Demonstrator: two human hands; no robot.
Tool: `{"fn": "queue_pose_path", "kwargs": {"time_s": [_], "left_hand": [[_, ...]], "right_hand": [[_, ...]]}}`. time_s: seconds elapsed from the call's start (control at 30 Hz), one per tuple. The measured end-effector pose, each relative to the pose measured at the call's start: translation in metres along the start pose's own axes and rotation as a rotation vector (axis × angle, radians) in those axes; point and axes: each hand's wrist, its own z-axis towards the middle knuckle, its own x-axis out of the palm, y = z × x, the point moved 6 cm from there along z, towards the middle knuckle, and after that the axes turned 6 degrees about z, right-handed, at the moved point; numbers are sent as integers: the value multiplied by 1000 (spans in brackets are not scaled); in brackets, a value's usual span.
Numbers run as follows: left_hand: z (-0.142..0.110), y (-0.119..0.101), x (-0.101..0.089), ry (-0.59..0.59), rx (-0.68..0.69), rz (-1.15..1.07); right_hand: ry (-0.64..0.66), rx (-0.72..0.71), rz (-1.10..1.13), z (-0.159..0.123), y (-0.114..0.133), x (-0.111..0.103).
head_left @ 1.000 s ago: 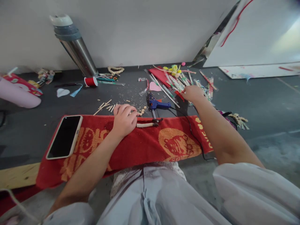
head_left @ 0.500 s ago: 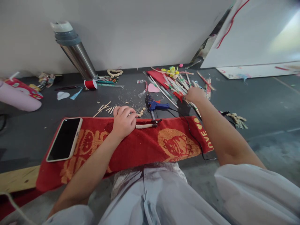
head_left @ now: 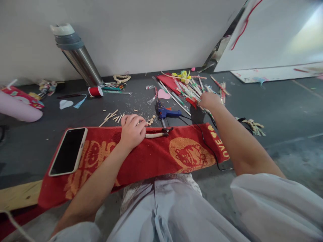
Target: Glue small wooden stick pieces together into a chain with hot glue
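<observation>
My left hand [head_left: 132, 131] rests on the red towel [head_left: 148, 156] with its fingers curled in. A tool with a cream handle [head_left: 154, 135] and a dark metal end pokes out from beside this hand; what lies under the fingers is hidden. My right hand [head_left: 211, 101] reaches into a pile of plastic-wrapped sticks [head_left: 190, 90], fingers bent together and pointing down. Whatever they pinch is out of sight. Between the hands lies a blue glue gun [head_left: 169, 113], its black cord running across the towel. Small wooden beads [head_left: 151, 120] sit just past my left fingertips.
A phone [head_left: 68, 151] lies on the towel's left end. Farther back stand a steel thermos [head_left: 80, 58] and a red thread spool [head_left: 95, 91]. Short wooden sticks [head_left: 109, 117] and crumbs litter the dark table. At the right are a braided cord [head_left: 253, 126] and a white board [head_left: 275, 74].
The view has shifted slightly. Both hands stay in nearly the same places, the left on the towel and the right in the stick pile.
</observation>
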Motion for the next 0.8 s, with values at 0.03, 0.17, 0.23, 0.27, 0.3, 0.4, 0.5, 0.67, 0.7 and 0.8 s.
{"fn": "queue_pose_path", "kwargs": {"time_s": [0.03,0.17,0.23,0.27,0.3,0.4,0.5,0.67,0.7,0.8], "left_hand": [[0,0,0,-5,4,0],[0,-1,0,-13,5,0],[0,-1,0,-8,1,-4],[0,-1,0,-6,0,-6],[0,-1,0,-5,0,-6],[-1,-1,1,4,-2,-7],[-2,-1,2,15,-12,-14],[-3,0,5,45,-21,-29],[-3,0,5,49,-22,-30],[-4,1,6,60,-37,-37]], "right_hand": [[-14,-7,6,0,0,-1],[-24,-25,0,0,-2,-5],[-4,-35,-15,1,-3,-5],[6,-41,-22,2,-4,-5],[16,-48,-29,2,-4,-4],[46,-73,-45,2,-5,-2],[74,-84,-58,1,-6,-1],[76,-55,-84,-2,-7,1],[57,-52,-84,-3,-6,1],[3,-53,-74,-7,-4,3]]}}
